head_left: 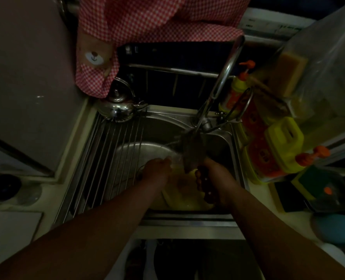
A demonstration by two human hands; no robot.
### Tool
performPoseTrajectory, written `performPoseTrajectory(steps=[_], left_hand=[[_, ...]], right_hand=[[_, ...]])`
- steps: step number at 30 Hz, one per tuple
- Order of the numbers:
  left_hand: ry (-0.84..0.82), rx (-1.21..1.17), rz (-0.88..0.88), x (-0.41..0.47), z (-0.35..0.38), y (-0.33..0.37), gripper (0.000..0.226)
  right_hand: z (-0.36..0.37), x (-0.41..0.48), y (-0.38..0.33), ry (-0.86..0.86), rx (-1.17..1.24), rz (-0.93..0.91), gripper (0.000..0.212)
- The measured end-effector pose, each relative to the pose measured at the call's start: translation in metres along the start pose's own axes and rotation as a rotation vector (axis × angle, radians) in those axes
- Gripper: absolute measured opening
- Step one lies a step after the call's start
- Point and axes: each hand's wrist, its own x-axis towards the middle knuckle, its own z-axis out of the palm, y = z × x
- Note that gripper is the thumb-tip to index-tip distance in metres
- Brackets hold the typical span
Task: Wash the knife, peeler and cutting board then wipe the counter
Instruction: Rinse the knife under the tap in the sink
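Note:
The scene is dim. My right hand (214, 178) grips the dark riveted handle of a wide-bladed knife (193, 152) over the steel sink (127, 154). The blade points up and away, under water running from the tap (226, 77). My left hand (159, 168) touches the left face of the blade with straight fingers, in the stream. A pale yellow cutting board (183, 197) lies in the basin below both hands, partly hidden by my forearms. I cannot make out a peeler.
A wire drying rack (107, 158) spans the sink's left side, with a shiny kettle (117, 106) at its far end. Yellow detergent bottles (282, 144) and a pump bottle (238, 85) crowd the right counter. A red checked apron (147, 23) hangs behind.

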Motion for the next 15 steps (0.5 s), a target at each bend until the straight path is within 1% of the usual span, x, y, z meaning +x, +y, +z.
performPoseTrajectory(steps=[1,2,4,6,8,9,11,12,15], left_hand=[[-0.008,0.012,-0.008,0.002,0.001,-0.001,0.054],[-0.050,0.018,-0.014,-0.001,0.003,0.003,0.053],[-0.165,0.003,-0.045,-0.013,0.009,0.014,0.048],[-0.240,-0.048,-0.064,-0.014,0.014,0.020,0.045],[-0.201,-0.082,-0.077,-0.007,0.016,0.020,0.040],[-0.163,-0.080,-0.094,-0.004,0.017,0.020,0.038],[-0.116,-0.073,-0.128,0.003,0.018,0.017,0.033],[-0.124,-0.094,-0.142,0.003,0.021,0.019,0.033],[-0.122,-0.207,-0.150,0.016,0.028,0.023,0.043]], right_hand=[[0.003,0.001,-0.001,0.019,-0.063,-0.033,0.032],[0.006,0.003,-0.001,0.038,-0.135,-0.088,0.026],[0.015,0.012,0.003,0.041,-0.274,-0.264,0.016],[0.023,0.022,0.015,0.058,-0.480,-0.445,0.020],[0.029,0.034,0.036,0.085,-0.798,-0.551,0.033],[0.030,0.037,0.045,0.131,-0.924,-0.605,0.037],[0.028,0.028,0.053,0.239,-0.921,-0.624,0.036],[0.025,0.022,0.055,0.287,-0.907,-0.637,0.037],[0.009,0.013,0.056,0.336,-0.999,-0.737,0.039]])
